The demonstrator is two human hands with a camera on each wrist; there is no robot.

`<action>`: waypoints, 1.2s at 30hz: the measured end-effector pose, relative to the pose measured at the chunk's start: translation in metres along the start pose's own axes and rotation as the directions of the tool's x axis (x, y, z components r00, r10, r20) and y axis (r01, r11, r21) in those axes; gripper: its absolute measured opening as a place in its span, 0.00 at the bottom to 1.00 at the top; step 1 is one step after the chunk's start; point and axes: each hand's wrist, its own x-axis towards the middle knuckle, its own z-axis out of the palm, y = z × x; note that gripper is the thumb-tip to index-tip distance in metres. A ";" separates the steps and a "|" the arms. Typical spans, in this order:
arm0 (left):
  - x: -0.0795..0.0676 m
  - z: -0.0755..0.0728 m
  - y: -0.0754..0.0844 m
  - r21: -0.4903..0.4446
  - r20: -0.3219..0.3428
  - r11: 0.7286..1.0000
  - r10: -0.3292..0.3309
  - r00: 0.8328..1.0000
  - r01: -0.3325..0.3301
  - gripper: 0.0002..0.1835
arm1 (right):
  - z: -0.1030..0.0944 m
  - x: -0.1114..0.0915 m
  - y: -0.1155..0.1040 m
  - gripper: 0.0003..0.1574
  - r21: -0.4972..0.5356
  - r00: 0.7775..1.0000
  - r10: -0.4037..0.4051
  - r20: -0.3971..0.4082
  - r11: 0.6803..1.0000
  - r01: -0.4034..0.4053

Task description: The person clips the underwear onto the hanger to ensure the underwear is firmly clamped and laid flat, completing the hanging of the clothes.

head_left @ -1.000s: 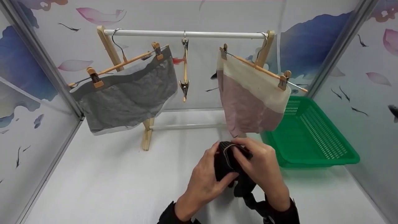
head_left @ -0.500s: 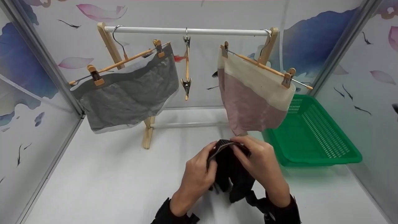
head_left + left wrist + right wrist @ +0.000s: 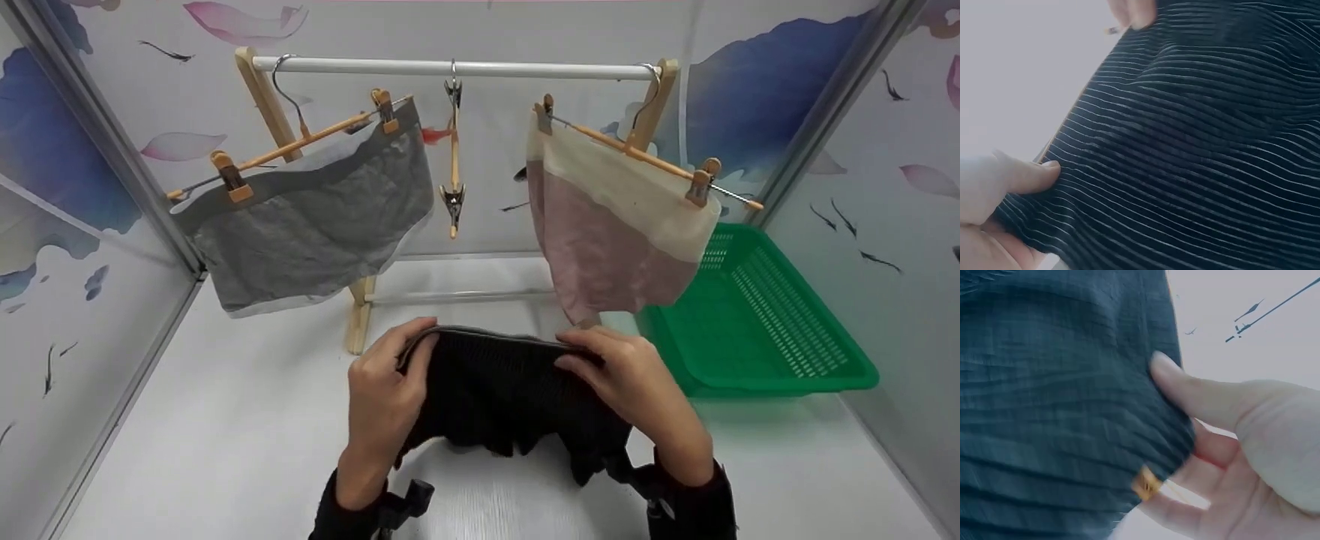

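Observation:
Black underpants (image 3: pixel 510 390) with thin pale stripes are stretched between my two hands above the white table. My left hand (image 3: pixel 390 382) pinches the left end of the waistband between thumb and fingers. At the other end, my right hand (image 3: pixel 637 375) pinches the waistband the same way. In the left wrist view the striped cloth (image 3: pixel 1185 135) fills most of the picture, with a thumb lying on its edge. A blurred small orange patch (image 3: pixel 1145 484) shows by the cloth's corner in the right wrist view; I cannot tell what it is.
Behind the hands stands a rack with a white bar (image 3: pixel 465 69). Grey underpants (image 3: pixel 322 217) and pink-and-cream underpants (image 3: pixel 615 232) hang clipped from it. Between them a bare clip hanger (image 3: pixel 454 150) hangs edge-on. A green basket (image 3: pixel 757 382) sits at the right; patterned panels enclose the table.
The black underpants were bunched up between close hands. My left hand has moved left, stretching the waistband wide, while my right hand has stayed almost in place.

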 end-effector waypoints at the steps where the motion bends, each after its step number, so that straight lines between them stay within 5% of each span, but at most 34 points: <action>1: 0.001 -0.003 0.000 -0.004 -0.017 1.000 -0.002 1.000 0.001 0.11 | -0.001 -0.001 0.001 0.12 0.019 0.997 0.016 0.072 1.000 -0.017; 5: 0.005 -0.017 0.000 -0.008 -0.073 1.000 -0.022 0.997 0.022 0.13 | -0.004 -0.007 0.009 0.02 0.080 0.933 0.061 0.355 0.992 -0.096; 8: 0.007 -0.027 -0.002 -0.012 -0.098 0.999 -0.047 0.994 0.046 0.14 | -0.007 -0.009 0.015 0.03 0.108 0.906 0.078 0.416 0.985 -0.135; 13: 0.009 -0.044 -0.010 0.030 -0.101 0.987 -0.155 0.983 0.159 0.14 | -0.015 -0.011 0.022 0.03 0.131 0.940 0.163 0.299 0.969 -0.209; 19: 0.010 -0.060 -0.016 -0.018 -0.061 0.962 -0.272 0.960 0.271 0.13 | -0.024 -0.011 0.020 0.05 0.212 0.966 0.257 0.009 0.944 -0.253; 24: 0.010 -0.066 -0.012 -0.099 -0.014 0.952 -0.292 0.956 0.289 0.14 | -0.029 -0.007 0.012 0.04 0.327 0.911 0.371 -0.178 0.896 -0.301; 29: 0.011 -0.071 -0.001 -0.158 0.054 0.944 -0.286 0.957 0.291 0.17 | -0.035 -0.007 0.005 0.06 0.395 0.852 0.463 -0.246 0.850 -0.348; 36: 0.009 -0.076 0.006 -0.158 0.069 0.943 -0.286 0.956 0.293 0.20 | -0.042 -0.011 0.000 0.08 0.425 0.849 0.491 -0.197 0.823 -0.377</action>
